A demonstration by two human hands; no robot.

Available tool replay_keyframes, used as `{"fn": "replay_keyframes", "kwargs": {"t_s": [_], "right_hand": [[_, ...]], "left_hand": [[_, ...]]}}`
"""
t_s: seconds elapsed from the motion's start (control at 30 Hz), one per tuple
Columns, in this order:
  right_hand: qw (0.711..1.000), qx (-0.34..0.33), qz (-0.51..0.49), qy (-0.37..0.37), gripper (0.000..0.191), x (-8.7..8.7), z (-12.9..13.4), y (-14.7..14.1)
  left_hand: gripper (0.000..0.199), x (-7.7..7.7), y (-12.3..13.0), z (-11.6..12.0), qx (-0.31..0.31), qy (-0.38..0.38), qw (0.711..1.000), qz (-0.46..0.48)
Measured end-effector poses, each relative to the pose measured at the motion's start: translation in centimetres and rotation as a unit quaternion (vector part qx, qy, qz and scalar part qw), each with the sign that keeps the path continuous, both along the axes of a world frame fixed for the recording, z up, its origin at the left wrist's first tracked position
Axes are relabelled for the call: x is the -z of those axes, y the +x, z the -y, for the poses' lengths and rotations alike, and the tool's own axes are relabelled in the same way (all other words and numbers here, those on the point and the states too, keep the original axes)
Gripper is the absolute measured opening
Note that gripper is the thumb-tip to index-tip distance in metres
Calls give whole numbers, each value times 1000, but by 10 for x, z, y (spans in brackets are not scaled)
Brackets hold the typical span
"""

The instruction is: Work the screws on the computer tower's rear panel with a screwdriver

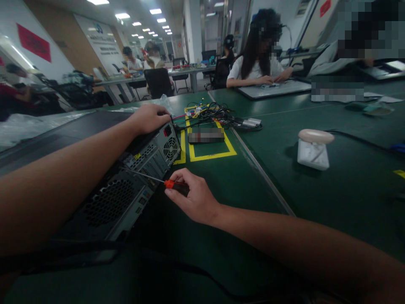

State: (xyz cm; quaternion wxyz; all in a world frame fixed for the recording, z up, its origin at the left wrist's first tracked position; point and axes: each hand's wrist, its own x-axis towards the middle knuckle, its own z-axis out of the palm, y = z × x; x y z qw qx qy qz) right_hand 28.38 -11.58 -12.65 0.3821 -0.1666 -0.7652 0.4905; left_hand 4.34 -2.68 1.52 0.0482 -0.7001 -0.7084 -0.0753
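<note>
A black and grey desktop computer case [147,207] lies on the green table at the left. Its rear panel faces right, with a fan grille, ports and a mesh vent. My left hand [150,119] is closed over the far top corner of the case, its fingertips partly hidden. Between the thumb and fingers of my right hand [201,200] is a screwdriver [171,184] with an orange and dark handle. Its long thin shaft points left to the rear panel; whether the tip sits in a screw is too small to tell.
Beyond the case lie a tangle of cables [218,112] and yellow tape markings [232,150]. A white earbud case [313,158] stands open on the right. Across the table, a person [257,55] works at a flat panel [278,88]. Clear plastic wrap [19,128] lies at far left.
</note>
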Motion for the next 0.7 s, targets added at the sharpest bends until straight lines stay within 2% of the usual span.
{"fn": "replay_keyframes", "kwargs": {"t_s": [0.37,0.7], "right_hand": [[1000,-2,0,-9,22,0,1,1],[1000,2,0,-5,22,1,1,1]], "left_hand": [[58,0,0,0,1,-1,1000,-6],[59,6,-10,-11,-21,18,1000,5]]}}
